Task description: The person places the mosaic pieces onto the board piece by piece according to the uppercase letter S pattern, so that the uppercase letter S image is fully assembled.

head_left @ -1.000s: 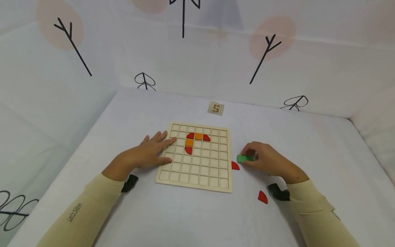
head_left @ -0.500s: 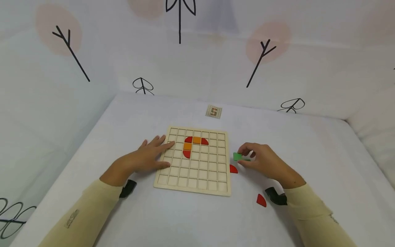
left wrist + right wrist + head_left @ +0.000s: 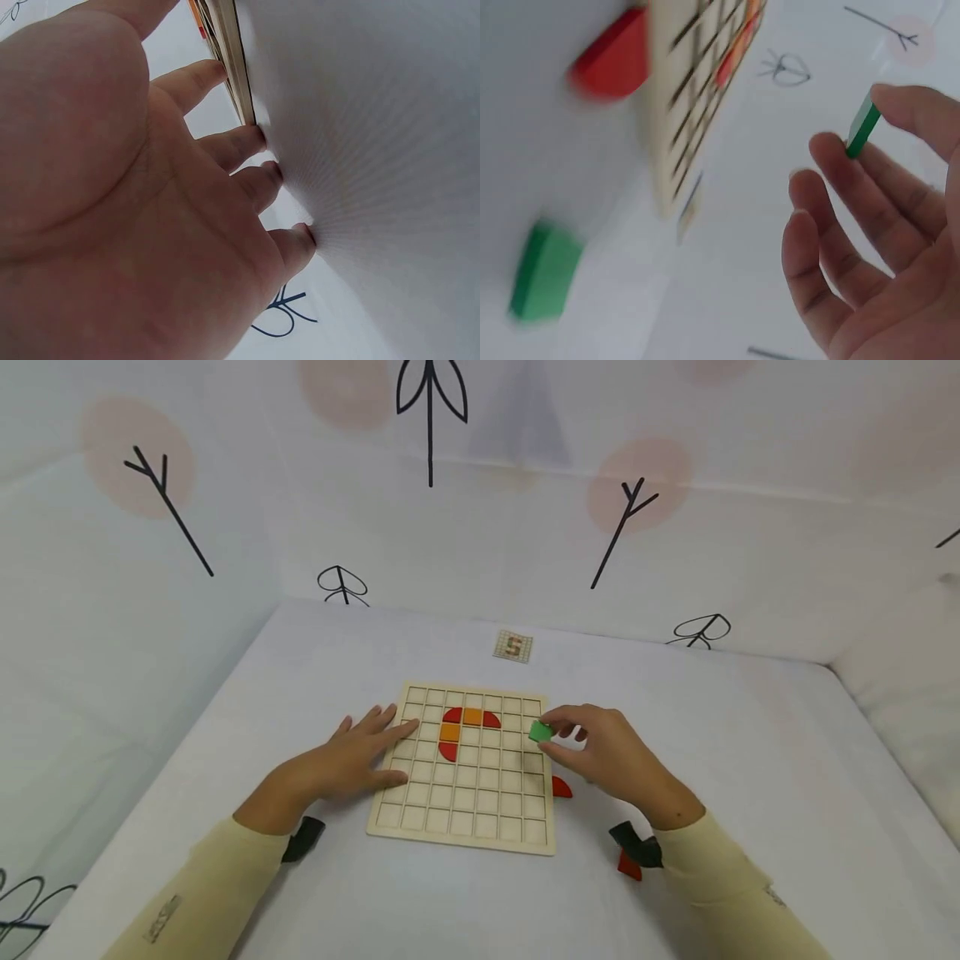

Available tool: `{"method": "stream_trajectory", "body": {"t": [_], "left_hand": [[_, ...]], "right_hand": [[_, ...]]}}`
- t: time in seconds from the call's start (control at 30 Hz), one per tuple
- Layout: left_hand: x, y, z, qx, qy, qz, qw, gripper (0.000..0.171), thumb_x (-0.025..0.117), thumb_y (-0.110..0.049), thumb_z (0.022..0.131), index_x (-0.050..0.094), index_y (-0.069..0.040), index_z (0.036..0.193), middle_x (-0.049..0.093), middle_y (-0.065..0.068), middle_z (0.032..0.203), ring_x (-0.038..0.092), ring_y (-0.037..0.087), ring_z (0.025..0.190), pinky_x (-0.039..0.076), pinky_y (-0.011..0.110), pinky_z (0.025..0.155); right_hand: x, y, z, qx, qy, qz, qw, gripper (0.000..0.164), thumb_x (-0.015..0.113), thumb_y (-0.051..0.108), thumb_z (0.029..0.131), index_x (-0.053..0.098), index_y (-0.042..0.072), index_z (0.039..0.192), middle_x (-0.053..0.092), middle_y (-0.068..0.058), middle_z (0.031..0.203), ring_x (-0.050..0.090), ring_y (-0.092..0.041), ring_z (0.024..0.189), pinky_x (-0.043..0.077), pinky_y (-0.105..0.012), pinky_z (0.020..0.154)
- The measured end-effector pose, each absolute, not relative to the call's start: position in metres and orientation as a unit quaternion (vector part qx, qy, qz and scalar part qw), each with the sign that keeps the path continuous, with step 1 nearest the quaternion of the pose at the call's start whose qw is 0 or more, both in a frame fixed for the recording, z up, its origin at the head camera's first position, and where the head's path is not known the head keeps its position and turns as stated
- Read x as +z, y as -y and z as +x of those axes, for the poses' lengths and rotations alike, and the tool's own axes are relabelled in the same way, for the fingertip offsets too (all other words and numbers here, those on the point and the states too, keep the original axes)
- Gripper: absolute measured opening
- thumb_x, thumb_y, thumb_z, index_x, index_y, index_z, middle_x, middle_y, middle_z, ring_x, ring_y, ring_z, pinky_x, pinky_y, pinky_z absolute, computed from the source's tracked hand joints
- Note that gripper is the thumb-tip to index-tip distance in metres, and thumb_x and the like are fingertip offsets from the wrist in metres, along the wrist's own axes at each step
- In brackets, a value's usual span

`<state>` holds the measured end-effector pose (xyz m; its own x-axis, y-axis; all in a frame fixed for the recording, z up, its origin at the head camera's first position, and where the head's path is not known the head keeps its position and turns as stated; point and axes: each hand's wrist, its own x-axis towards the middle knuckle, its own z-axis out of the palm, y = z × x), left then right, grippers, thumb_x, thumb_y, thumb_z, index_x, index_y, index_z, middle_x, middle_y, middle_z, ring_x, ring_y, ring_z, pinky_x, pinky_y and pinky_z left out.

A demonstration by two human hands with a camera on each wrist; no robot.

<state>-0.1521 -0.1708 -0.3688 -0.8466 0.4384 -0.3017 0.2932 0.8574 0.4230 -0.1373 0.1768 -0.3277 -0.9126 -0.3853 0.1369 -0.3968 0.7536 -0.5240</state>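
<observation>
A: What step is this?

B: I think it's putting a green square point(image 3: 540, 732) on the board point(image 3: 487, 797). The right hand point(image 3: 609, 754) pinches that square with thumb and finger, up over the board's 2 o'clock side.

A: What does the next move need?

B: My guess: find the right box, maybe near the red and orange pieces point(image 3: 450, 732) toward 11 o'clock, then line up the corners and lay it flat. The little card point(image 3: 513, 646), past the board at about 1 o'clock, has an S on it, so it may help.

A: And the hands?

B: The right one's other fingers bend a bit. The left hand point(image 3: 348, 764) is at 9 o'clock, fingers spread apart, gripping nothing. Its thumb and pointer touch the board, maybe to steady it.

A: Any bits left?

B: Yes! A red piece point(image 3: 562, 787) sits by the board at 3 o'clock, another red piece point(image 3: 629, 865) further off at 4 o'clock, and a second green piece point(image 3: 547, 271) on the desk point(image 3: 420, 910).
</observation>
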Motion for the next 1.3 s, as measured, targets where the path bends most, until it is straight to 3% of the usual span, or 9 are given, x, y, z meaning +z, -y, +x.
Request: {"method": "stream_trajectory", "body": {"t": [0.4,0.6,0.87,1.3], "left_hand": [[-0.372,0.173,-0.152,0.186,-0.942,0.203,0.190,0.080,0.065,-0.050,0.093,0.024,-0.033,0.160,0.008,0.010,0.169,0.001,0.034,0.157,-0.001,0.060,0.125],[-0.371,0.173,-0.153,0.180,-0.942,0.207,0.192,0.080,0.064,-0.051,0.094,0.023,-0.033,0.160,0.008,0.011,0.169,0.001,0.035,0.157,-0.001,0.061,0.125],[-0.369,0.173,-0.156,0.169,-0.945,0.204,0.193,0.080,0.064,-0.051,0.094,0.023,-0.033,0.160,0.008,0.011,0.169,0.001,0.034,0.157,0.000,0.060,0.125],[-0.366,0.172,-0.155,0.175,-0.943,0.200,0.202,0.079,0.064,-0.049,0.095,0.023,-0.031,0.160,0.008,0.012,0.169,0.000,0.035,0.157,-0.001,0.060,0.125]], "right_hand": [[-0.329,-0.105,-0.147,0.375,0.905,0.194,0.041,0.022,0.071,0.014,0.091,0.070,0.007,0.111,0.069,-0.004,0.102,0.065,-0.023,0.091,0.058,-0.032,0.076],[-0.344,-0.097,-0.146,0.353,0.910,0.217,0.015,0.022,0.074,0.014,0.089,0.072,0.007,0.110,0.065,-0.005,0.106,0.064,-0.025,0.097,0.058,-0.036,0.081],[-0.351,-0.092,-0.150,0.308,0.919,0.244,-0.024,0.025,0.079,0.018,0.087,0.076,0.008,0.110,0.070,0.000,0.101,0.065,-0.018,0.097,0.058,-0.034,0.085],[-0.357,-0.093,-0.155,0.275,0.933,0.218,-0.080,0.021,0.078,0.017,0.087,0.077,0.007,0.105,0.071,-0.001,0.098,0.058,-0.014,0.087,0.053,-0.028,0.078]]}}
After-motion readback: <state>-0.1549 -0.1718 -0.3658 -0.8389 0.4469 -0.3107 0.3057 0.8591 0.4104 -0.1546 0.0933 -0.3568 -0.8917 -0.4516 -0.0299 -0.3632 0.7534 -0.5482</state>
